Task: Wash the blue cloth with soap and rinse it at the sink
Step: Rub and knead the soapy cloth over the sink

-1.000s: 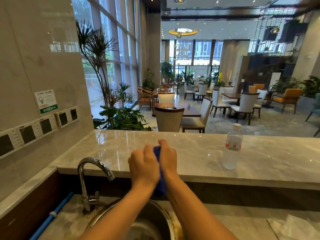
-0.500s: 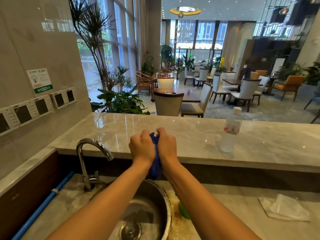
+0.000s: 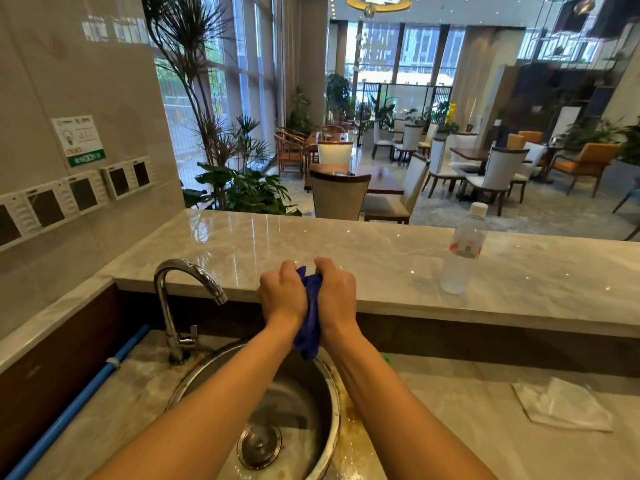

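A polished grey marble counter (image 3: 398, 258) stood behind a round stainless-steel sink (image 3: 332, 403), with a dining hall visible beyond. The crumpled blue cloth (image 3: 310, 317) was held above the sink basin, presumably so that any run-off would fall into it. The left hand (image 3: 282, 296) and the right hand (image 3: 337, 296) were pressed together, fingers curled tightly round the cloth, apparently to wring or scrub it. No water was seen at the curved chrome tap (image 3: 183, 292). A clear plastic bottle (image 3: 464, 251) stood well apart.

Two hands, the left hand (image 3: 282, 295) and right hand (image 3: 337, 296), hold one blue cloth (image 3: 310, 317) between them. Below them is one sink (image 3: 332, 403); left of them one tap (image 3: 180, 306); right of them one bottle (image 3: 463, 251) and one white tissue (image 3: 561, 405).
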Motion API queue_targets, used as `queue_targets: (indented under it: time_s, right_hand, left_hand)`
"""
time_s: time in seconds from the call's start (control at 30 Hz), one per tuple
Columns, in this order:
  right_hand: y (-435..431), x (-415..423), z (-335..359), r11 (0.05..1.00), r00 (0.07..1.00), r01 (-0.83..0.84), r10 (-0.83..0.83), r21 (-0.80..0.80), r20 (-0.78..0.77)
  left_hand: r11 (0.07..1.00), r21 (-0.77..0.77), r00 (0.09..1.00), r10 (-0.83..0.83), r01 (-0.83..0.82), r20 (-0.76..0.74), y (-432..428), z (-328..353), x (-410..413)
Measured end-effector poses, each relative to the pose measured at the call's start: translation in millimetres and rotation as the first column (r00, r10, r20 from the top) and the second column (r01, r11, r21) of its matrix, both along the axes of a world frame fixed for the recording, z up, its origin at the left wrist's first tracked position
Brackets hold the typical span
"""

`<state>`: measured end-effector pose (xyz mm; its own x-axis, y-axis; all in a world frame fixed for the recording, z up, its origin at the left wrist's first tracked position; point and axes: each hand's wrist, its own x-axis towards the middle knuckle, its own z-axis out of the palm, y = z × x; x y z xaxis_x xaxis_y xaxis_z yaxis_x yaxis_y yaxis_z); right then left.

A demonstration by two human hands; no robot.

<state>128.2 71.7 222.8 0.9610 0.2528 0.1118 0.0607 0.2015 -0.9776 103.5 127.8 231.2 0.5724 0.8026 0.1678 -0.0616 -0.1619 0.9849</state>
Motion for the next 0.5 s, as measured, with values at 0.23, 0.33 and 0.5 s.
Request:
queue_targets:
  time_s: [0.23,0.33,0.5]
  right_hand:
    - [-2,5,3,1.0,1.0,0.02,-0.02,-0.015,-0.006]
    - [-4,6,13,1.0,0.999,0.02,-0.02,-0.003,-0.025]
    - [-7,-20,0,0.998,0.999,-0.02,0.022,-0.06,0.032]
  left_hand:
    - [0.997,0.07,0.998,-0.018,0.014,0.052,-5,-2,2]
    - [0.998,0.036,0.999,-0.043,0.043,-0.001,-7,-8,1]
    - [0.997,0.074,1.0,-0.011,0.013,-0.027,8,16,6]
